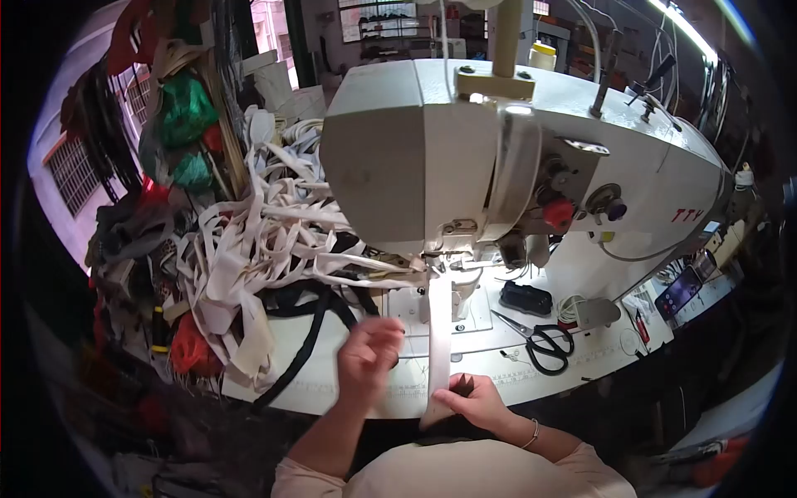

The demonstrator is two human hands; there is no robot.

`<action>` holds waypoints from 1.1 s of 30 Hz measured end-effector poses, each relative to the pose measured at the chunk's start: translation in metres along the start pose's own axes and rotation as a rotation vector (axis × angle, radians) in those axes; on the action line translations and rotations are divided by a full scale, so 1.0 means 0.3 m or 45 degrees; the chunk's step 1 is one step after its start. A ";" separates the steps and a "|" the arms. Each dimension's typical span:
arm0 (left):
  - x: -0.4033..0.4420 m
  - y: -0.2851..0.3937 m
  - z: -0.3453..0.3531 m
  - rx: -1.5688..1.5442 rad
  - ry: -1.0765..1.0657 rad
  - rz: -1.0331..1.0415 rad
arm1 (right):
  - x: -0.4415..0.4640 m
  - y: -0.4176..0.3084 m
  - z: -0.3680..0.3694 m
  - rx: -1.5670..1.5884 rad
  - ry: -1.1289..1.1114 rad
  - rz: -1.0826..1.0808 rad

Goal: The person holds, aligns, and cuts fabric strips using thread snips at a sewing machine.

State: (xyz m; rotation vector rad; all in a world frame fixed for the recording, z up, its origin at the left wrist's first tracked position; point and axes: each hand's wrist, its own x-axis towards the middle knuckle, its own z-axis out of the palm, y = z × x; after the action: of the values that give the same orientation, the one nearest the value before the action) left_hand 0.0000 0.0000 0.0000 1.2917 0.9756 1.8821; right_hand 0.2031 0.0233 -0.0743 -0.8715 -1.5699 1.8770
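Observation:
A white fabric strip (441, 332) hangs from the needle area of a large sewing machine (378, 158) down past the table's front edge. Its lower part is pinched between the thumb and fingers of my right hand (475, 400). To the left of the strip, my left hand (369, 357) is raised above the table, apart from the strip. Its fingers are curled in and slightly blurred; whether they hold anything small cannot be made out. Under the machine head, the lit metal plate (477, 319) lies around the strip's upper end.
Black-handled scissors (544, 344) and a black oblong object (525, 299) lie right of the strip. A tangled heap of white strips (249, 249) covers the left side, with a black strip (303, 357) beside it. A phone (679, 290) stands at the far right.

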 end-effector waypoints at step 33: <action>0.376 0.450 0.575 -1.105 -1.583 -0.603 | -0.074 0.035 0.010 -0.017 0.237 -0.197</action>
State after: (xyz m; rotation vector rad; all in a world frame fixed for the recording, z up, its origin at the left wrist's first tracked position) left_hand 0.1156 0.0613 0.2086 1.1680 -0.2050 0.6573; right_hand 0.2153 0.0030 -0.0812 -0.8772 -1.4929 1.6306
